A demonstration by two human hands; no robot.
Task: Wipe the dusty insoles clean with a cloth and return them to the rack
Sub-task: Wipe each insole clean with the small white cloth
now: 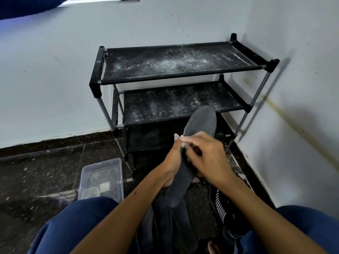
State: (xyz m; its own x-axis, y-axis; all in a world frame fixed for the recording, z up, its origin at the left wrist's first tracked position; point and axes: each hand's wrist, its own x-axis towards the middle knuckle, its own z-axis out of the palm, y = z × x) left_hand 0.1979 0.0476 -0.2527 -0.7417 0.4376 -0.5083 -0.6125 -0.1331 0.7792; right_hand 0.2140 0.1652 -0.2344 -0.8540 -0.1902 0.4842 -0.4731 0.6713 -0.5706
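A dark grey insole is held up in front of the black shoe rack, toe end pointing up. My left hand grips its left edge at the middle. My right hand lies across the insole with curled fingers pinching a small pale cloth, of which only a sliver shows. More dark insoles lie on the floor between my knees. White dust covers the rack's top and middle shelves.
A clear plastic box with small items stands on the dark floor at my left knee. A black shoe with white stripes lies by my right knee. White walls meet in a corner close behind and to the right of the rack.
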